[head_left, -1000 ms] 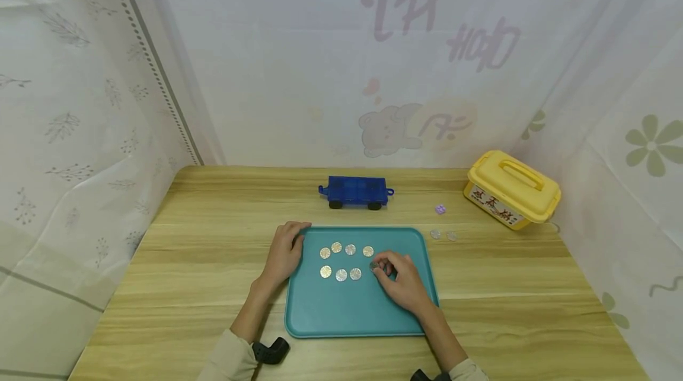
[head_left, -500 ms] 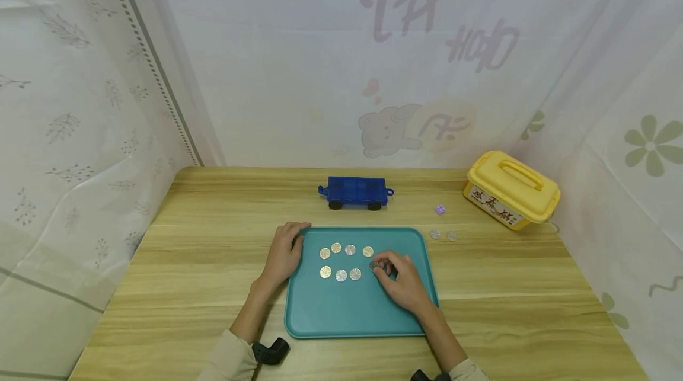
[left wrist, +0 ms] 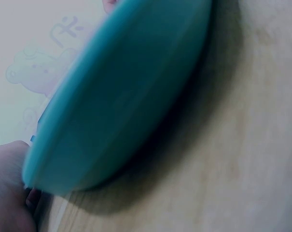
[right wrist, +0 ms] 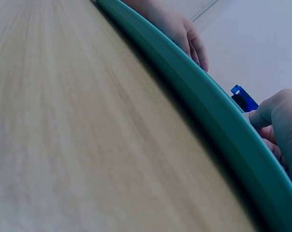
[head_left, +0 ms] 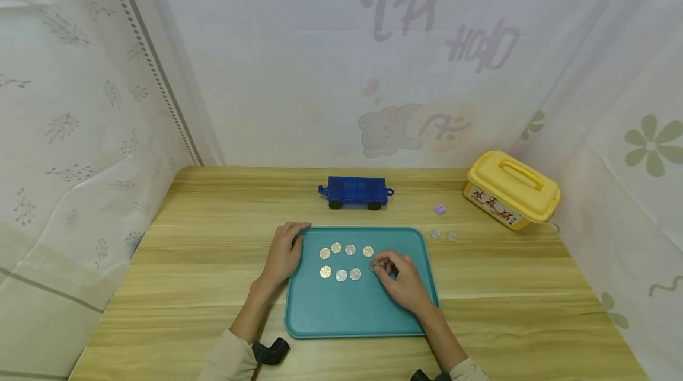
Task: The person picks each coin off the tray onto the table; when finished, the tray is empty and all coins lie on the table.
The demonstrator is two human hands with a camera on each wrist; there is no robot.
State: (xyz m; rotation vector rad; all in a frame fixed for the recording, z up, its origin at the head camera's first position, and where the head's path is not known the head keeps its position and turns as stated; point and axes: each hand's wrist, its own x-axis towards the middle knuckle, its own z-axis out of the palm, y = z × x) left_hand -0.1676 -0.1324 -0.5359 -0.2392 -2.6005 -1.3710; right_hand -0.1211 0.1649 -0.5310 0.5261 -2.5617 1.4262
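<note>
In the head view a teal tray (head_left: 354,316) lies on the wooden table. Several gold and silver coins, such as a gold coin (head_left: 325,272) and a silver coin (head_left: 341,275), lie in two rows on it. My right hand (head_left: 404,283) is over the tray's right half and pinches a coin (head_left: 373,266) between thumb and fingertips, at the right end of the rows. My left hand (head_left: 283,255) rests at the tray's upper left edge with relaxed fingers. The tray's side (right wrist: 203,104) hides part of my right hand in the right wrist view.
Behind the tray stands a blue toy wagon (head_left: 356,191). To the right are two silver coins (head_left: 435,234), a small purple piece (head_left: 440,210) and a yellow lidded box (head_left: 512,188) with a handle. A patterned cloth (head_left: 299,73) closes off the back.
The right hand's fingers and the pinched coin shift very slightly at the end of the rows. The left hand, the tray and the other coins stay in place.
</note>
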